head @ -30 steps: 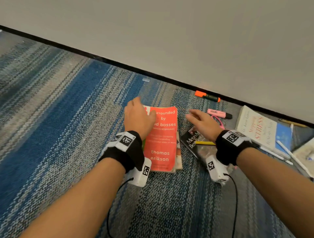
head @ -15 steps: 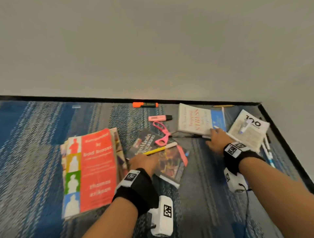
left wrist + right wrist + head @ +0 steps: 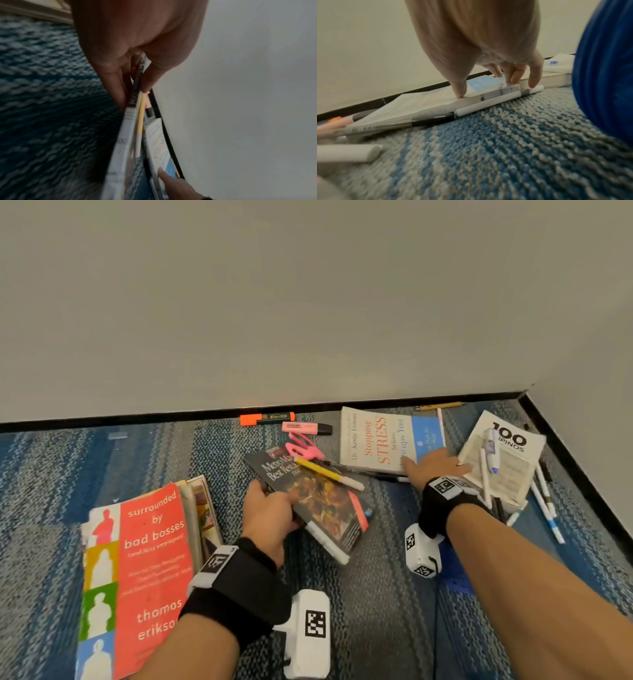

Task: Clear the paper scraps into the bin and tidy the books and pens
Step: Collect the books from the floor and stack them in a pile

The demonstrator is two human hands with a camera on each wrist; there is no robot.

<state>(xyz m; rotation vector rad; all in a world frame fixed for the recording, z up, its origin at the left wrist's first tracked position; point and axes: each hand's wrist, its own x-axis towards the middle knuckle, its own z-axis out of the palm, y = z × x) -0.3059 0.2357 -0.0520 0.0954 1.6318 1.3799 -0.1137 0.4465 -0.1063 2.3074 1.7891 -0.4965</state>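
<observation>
My left hand (image 3: 270, 513) grips the left edge of a dark restaurant-guide book (image 3: 325, 501), thumb on the cover and fingers beneath; that edge is tilted up off the carpet. A yellow pen (image 3: 329, 474) lies across the book, and the left wrist view shows the pen (image 3: 141, 115) beside the pinched spine (image 3: 135, 92). My right hand (image 3: 431, 469) rests on the near right corner of a white "Stress" book (image 3: 376, 440). Its thumb (image 3: 460, 92) presses the cover, with straight fingers (image 3: 534, 81) at the edge touching a white pen (image 3: 488, 104).
A stack topped by a red book (image 3: 150, 570) lies at left. Pink scissors (image 3: 303, 448), an orange highlighter (image 3: 267, 418) and a pink highlighter (image 3: 306, 428) lie near the wall. A "100" book (image 3: 503, 470) with pens on it, and loose pens (image 3: 544, 498), fill the corner. A blue object (image 3: 607, 81) sits beside my right wrist.
My left hand left the red book and took hold of the dark book's edge, raising it. My right hand moved right onto the white book. The view swung toward the corner.
</observation>
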